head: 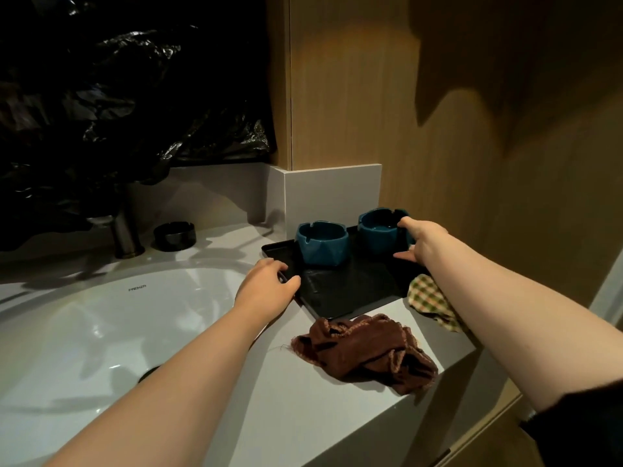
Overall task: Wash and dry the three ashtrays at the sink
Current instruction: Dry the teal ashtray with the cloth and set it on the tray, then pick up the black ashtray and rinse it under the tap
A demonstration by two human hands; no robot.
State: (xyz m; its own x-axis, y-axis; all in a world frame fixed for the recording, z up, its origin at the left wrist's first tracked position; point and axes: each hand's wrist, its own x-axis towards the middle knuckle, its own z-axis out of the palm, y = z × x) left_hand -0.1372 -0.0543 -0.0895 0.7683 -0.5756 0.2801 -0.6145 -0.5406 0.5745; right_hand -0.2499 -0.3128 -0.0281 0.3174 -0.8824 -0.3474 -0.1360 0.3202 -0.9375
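Observation:
Two blue ashtrays stand on a black tray [350, 291] to the right of the sink: one [322, 242] at the tray's back left, the other [379, 229] at its back right. My right hand [421, 241] grips the right one, fingers over its rim and thumb low beside it. My left hand [268, 284] holds the tray's left edge. A black ashtray [174, 235] sits on the counter beside the tap [126, 230].
The white sink basin [101, 332] fills the lower left. A crumpled brown cloth [365, 352] lies in front of the tray, and a checked cloth [431, 301] lies under my right forearm. A wooden wall stands right; black plastic sheeting hangs behind the tap.

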